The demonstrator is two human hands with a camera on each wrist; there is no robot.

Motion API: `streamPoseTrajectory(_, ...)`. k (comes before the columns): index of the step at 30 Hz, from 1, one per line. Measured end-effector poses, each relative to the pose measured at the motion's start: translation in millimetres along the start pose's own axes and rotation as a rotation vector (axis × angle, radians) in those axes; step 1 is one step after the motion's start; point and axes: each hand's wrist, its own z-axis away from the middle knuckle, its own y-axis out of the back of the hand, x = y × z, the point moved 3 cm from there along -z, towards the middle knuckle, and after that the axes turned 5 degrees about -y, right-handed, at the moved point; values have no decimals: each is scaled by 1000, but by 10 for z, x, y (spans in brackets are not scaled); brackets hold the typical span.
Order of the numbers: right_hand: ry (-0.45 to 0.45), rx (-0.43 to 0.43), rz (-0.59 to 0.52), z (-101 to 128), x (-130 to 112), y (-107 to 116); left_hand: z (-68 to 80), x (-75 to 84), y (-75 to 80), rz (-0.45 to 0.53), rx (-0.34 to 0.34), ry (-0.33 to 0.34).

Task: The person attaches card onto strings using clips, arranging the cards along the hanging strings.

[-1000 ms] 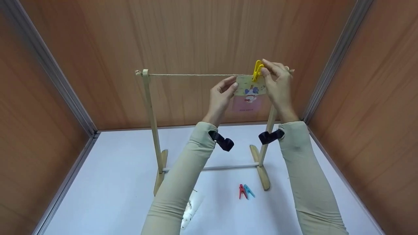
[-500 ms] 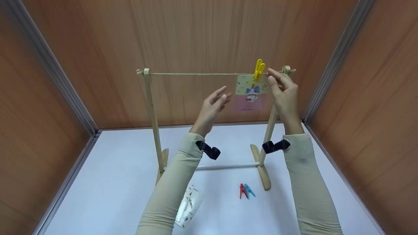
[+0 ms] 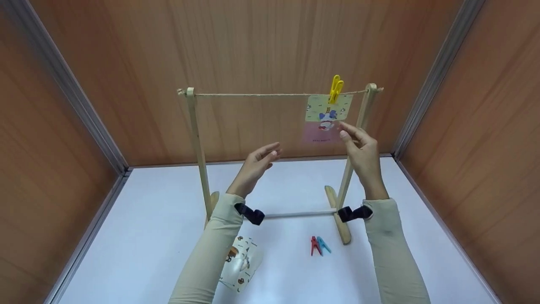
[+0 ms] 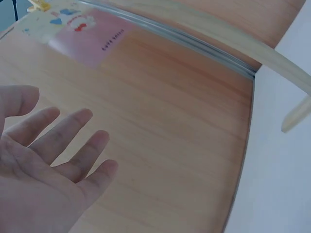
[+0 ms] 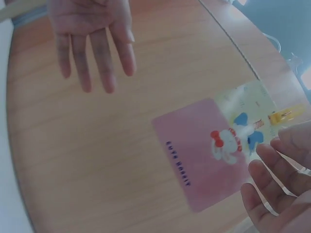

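On the string (image 3: 261, 94) of a small wooden rack (image 3: 196, 152), near its right post, hangs a card (image 3: 327, 119), pinned at its top edge by a yellow clothespin (image 3: 336, 89). Card printed with a pale yellow upper band and a pink lower field, a cartoon figure with a red bow and blue shapes at the seam; a short line of dark lettering on the pink part, too blurred in the right wrist view to read for sure. Just below and in front of the card's lower right corner, the right hand (image 3: 362, 154), fingers loosely extended and holding nothing, fingertips close to the card but apparently not touching it. Left of the card and lower, well apart from it, the left hand (image 3: 254, 166), palm turned inward, fingers relaxed and slightly spread, also holding nothing; same spread fingers (image 4: 73, 141) plain in the left wrist view, with the card (image 4: 82, 29) up at the frame's top. Both forearms in beige sleeves with a dark strap at each wrist. On the white table (image 3: 139, 236), between the rack's feet and the viewer, a red clothespin (image 3: 314, 245) and a blue clothespin (image 3: 324, 244) lying touching side by side. Partly under the left sleeve, a second patterned card (image 3: 241, 264) flat on the table, its print small brown and dark figures on white
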Motion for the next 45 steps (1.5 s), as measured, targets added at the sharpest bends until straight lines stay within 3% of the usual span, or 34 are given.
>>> streamPoseTrajectory(15, -207, -38, 11, 504, 794, -17, 487, -793, 355, -206, -121, 141)
streamPoseTrajectory(23, -288, -90, 49, 698, 1164, -35, 749, -1086, 556, -304, -112, 170)
streamPoseTrajectory(32, -380, -117, 78, 949, 1535, -102, 978, -1301, 755, -397, -62, 195)
streamPoseTrajectory(37, -402, -152, 100, 1085, 1700, -126, 1069, -1379, 854, -422, -33, 242)
streamPoseTrajectory(45, -474, -187, 90, 1284, 1953, -190, 1153, -1451, 944, -466, -63, 258)
